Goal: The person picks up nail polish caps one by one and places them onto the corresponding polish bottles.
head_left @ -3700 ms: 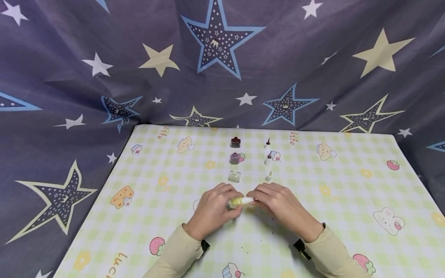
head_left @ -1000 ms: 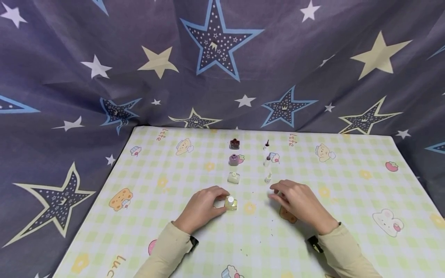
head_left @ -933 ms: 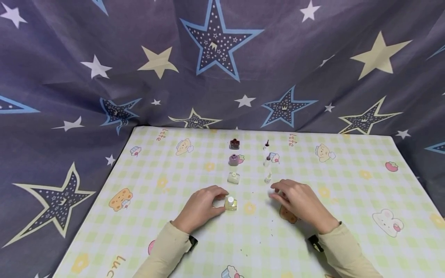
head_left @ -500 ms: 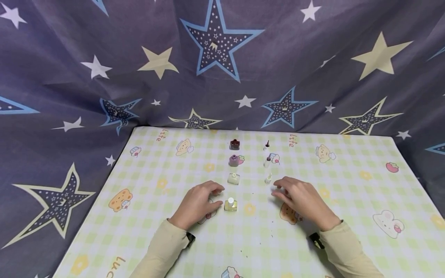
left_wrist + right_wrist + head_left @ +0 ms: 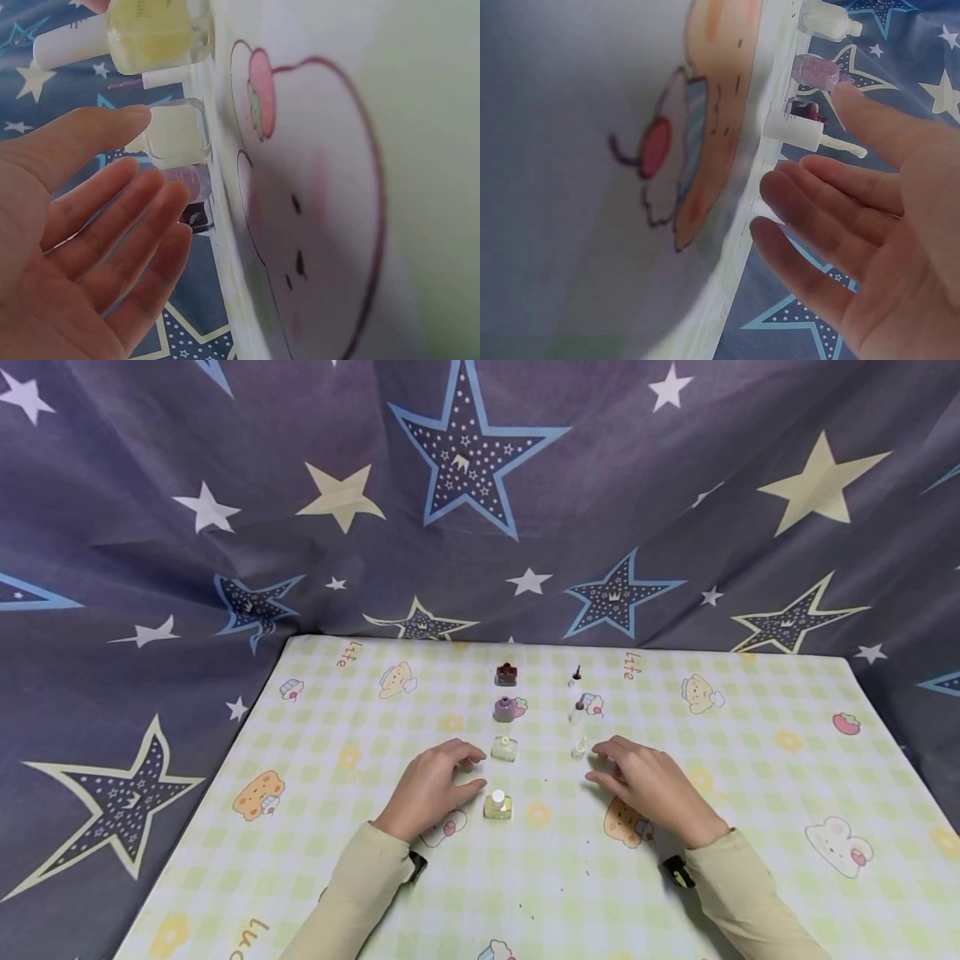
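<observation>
A lane is running between the row of uncapped nail polish bottles [image 5: 505, 710] and the row of upturned brush caps [image 5: 577, 714], whose nearest cap [image 5: 579, 750] is obstructing the right hand [image 5: 648, 781]. Ahead of the left hand [image 5: 429, 785], a gap is opening between two obstacles, the milky-white polish bottle [image 5: 505, 749] and the capped yellow polish bottle [image 5: 498, 808].

A green-and-white checked tablecloth [image 5: 300, 735] covers the table [image 5: 885, 785]. A dark violet curtain [image 5: 600, 468], printed with blue-edged, cream and white stars, hangs behind the back edge and shows beyond the left and right edges. Printed motifs on the cloth include an orange bear [image 5: 259, 793] near the left edge, a white rabbit [image 5: 840, 846] toward the right edge, a red fruit [image 5: 847, 723] near the back right corner, and the word "life" [image 5: 628, 665] twice along the back edge. Scattered dark specks [image 5: 587, 871], perhaps crumbs, are too small to identify.
</observation>
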